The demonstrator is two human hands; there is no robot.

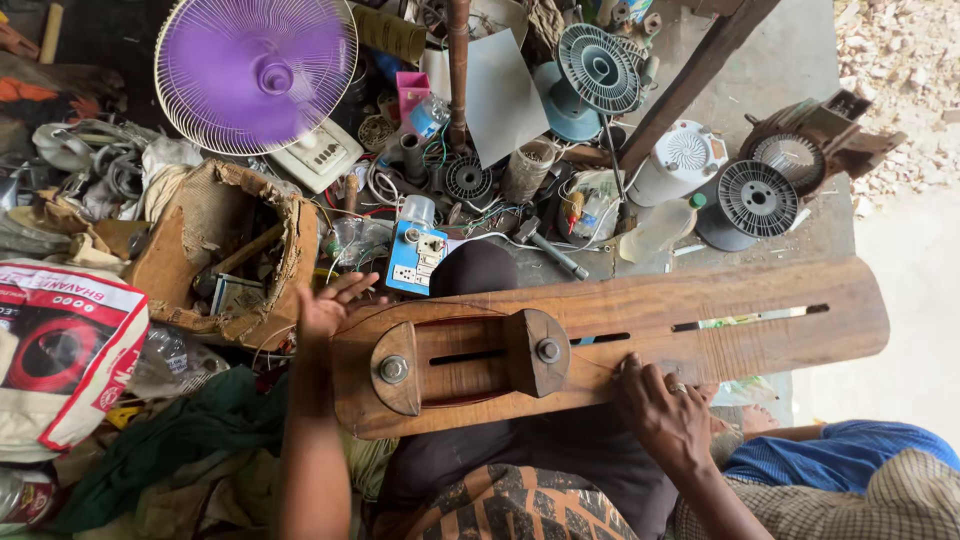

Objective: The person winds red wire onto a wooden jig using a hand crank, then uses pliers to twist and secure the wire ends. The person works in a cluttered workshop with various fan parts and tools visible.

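A long wooden board (640,320) with slots and two bolted blocks lay across the person's lap. The left hand (325,308) touched its left end, fingers spread, grip released. The right hand (662,412) pressed on its near edge, perhaps pinching a thin wire. A purple fan (256,72) stood beyond.
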